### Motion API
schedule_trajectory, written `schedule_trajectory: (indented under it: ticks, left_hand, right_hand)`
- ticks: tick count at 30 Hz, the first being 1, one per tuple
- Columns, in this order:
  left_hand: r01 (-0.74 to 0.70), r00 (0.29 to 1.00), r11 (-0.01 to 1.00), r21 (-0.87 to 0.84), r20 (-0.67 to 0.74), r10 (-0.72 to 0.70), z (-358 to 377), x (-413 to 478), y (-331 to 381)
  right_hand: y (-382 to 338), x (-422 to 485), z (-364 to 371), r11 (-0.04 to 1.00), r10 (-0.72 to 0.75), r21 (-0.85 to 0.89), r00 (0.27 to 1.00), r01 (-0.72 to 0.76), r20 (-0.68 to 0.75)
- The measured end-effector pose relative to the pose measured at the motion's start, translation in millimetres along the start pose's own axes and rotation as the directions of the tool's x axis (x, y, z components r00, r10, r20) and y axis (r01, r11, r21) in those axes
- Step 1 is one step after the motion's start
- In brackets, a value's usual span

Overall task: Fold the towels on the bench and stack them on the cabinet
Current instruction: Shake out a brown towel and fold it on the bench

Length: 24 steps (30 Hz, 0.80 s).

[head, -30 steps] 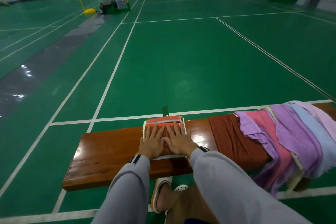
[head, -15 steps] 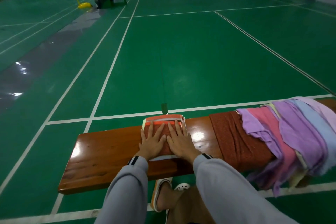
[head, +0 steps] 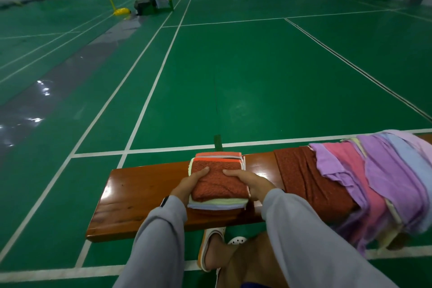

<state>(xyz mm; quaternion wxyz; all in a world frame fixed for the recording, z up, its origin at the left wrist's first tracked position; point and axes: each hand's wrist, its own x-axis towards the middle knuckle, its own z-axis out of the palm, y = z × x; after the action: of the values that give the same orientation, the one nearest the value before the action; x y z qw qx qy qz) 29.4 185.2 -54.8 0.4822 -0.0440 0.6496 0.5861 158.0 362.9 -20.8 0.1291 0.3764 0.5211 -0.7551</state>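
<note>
- Fingers (head: 203,172) of our left hand (head: 189,186) curl over the left edge of the folded stack of towels (head: 218,184), and those of our right hand (head: 251,183) curl over the right edge, so both hands are clamped on the stack from its two sides.
- We hold it this way, we judge, to keep the layers squared while lifting them as one block; pale towels show under the rust-coloured top one.
- That stack sits near the middle of the bench (head: 140,194); its near edge seems to be coming up, though we cannot tell whether it has left the wood.
- Behind it, a second orange folded towel (head: 218,155) lies on the far edge.
- To the right, well apart, the unfolded pile (head: 374,182) of rust, purple, pink and blue towels drapes over the bench, so much folding remains.
- No cabinet is in view.
- Half a second ago our palms lay flat on top, pressing down; now they have slid to the sides and gripped.
</note>
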Motion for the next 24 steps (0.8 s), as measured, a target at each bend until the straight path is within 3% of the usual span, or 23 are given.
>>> schedule_trajectory:
  ticks: [4,9,13,17,24]
  left_hand:
    - [-0.066,0.989,0.996,-0.056,0.130,0.073,5,-24,9]
    - [-0.244,0.962,0.967,-0.070,0.105,0.251,32,-72,39]
    - [-0.369,0.926,0.929,-0.020,0.072,0.369,46,-115,61]
    - [-0.393,0.914,0.919,0.025,0.115,0.388,62,-154,64]
    - [-0.453,0.882,0.888,0.080,0.187,0.433,75,-191,64]
  right_hand:
    - [4,-18,-9,0.995,0.007,0.094,0.995,-0.016,0.099]
    - [-11,-57,0,0.956,-0.189,0.249,0.975,0.155,0.117]
    - [-38,-104,0,0.959,-0.272,0.113,0.958,0.261,0.096]
    - [-53,-148,-6,0.945,-0.322,-0.036,0.944,0.324,0.068]
    - [-58,-192,-12,0.930,-0.339,-0.133,0.939,0.343,0.055]
